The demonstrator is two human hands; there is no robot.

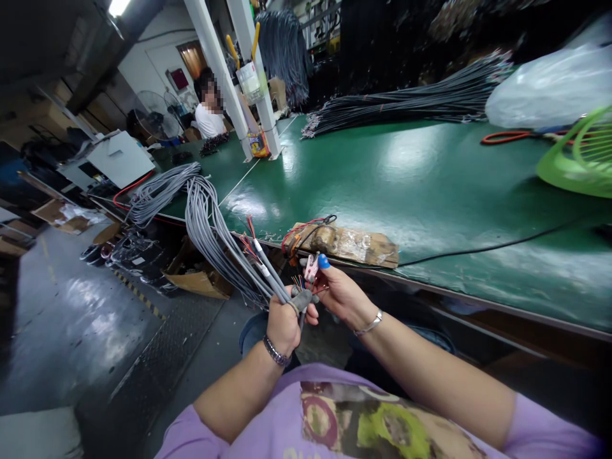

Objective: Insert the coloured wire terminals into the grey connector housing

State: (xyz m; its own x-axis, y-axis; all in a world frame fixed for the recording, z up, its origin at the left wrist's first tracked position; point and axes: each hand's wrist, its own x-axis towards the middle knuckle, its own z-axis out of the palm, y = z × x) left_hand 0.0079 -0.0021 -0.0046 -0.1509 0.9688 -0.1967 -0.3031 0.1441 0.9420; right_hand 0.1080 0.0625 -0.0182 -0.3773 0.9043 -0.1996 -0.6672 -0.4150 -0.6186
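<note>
Grey cables (pixel 210 220) run from the bench edge down into my left hand (pixel 285 323), whose fingers are wrapped round their ends. A grey covering shows on a digit of that hand, and thin coloured wires fan out just above it. My right hand (pixel 342 292) is closed close beside it, with a blue cover on one fingertip. It pinches a small pinkish-white clip-like piece (pixel 312 266) near the wire ends. Beyond the hands, a worn wooden block (pixel 354 245) with red and black leads lies at the bench edge.
The green bench (pixel 382 172) carries a long bundle of dark cables (pixel 406 102), a plastic bag (pixel 545 89) and a green basket-like object (pixel 583 156). White posts (pixel 261 83) rise from it. A person (pixel 209 115) is at the back left. An open carton (pixel 198 274) stands below the bench.
</note>
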